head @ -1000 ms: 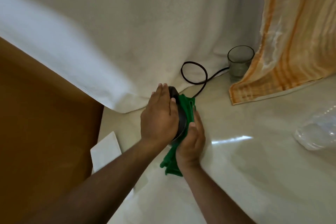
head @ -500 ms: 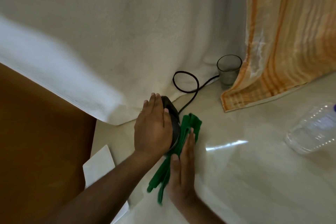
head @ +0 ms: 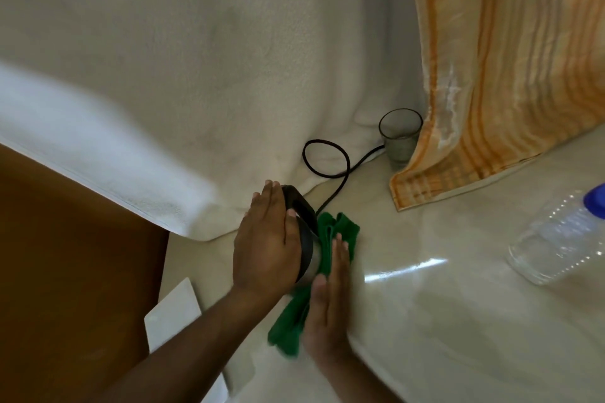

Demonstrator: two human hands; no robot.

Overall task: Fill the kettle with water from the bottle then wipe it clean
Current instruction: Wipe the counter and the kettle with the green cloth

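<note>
At centre frame, left hand (head: 266,247) lies flat, fingers together, atop the kettle (head: 306,239); right hand (head: 327,299), open-palmed, presses green cloth (head: 327,239) against its side. Bottle (head: 556,239) lies at right on the table (head: 458,321). Risk: hard sideways wiping tips the kettle, spilling water.

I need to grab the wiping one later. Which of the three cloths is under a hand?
The green cloth: the right hand presses it flat against the kettle. The white towel and the striped orange towel just hang behind, untouched.
</note>
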